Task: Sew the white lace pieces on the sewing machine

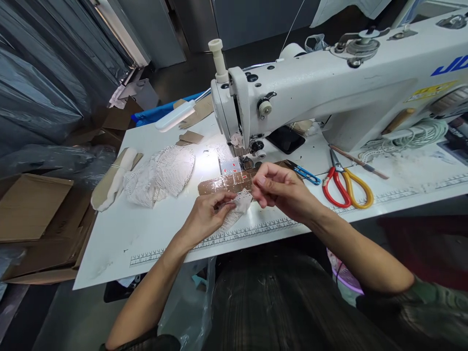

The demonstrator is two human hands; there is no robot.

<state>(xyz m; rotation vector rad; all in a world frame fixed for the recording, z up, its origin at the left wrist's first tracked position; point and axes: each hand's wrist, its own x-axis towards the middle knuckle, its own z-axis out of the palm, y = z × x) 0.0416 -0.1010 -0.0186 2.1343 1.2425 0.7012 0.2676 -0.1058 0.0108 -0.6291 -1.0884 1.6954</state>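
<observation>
From the head camera, the person sits at a white table [146, 229] in front of a white sewing machine [329, 92]. The left hand [206, 217] pinches a small piece of white lace [239, 204] between thumb and fingers, just above the table's front edge with its printed ruler. The right hand [280, 187] is curled, fingertips pressed together on the same lace from the other side, so both hands meet over it. Just behind them lies a brown taped cardboard strip [224, 183], reaching toward the machine's needle. To the left sits a pile of white lace pieces [164, 173]. To the right lie red-and-yellow scissors [345, 187] and small blue snips [305, 174].
</observation>
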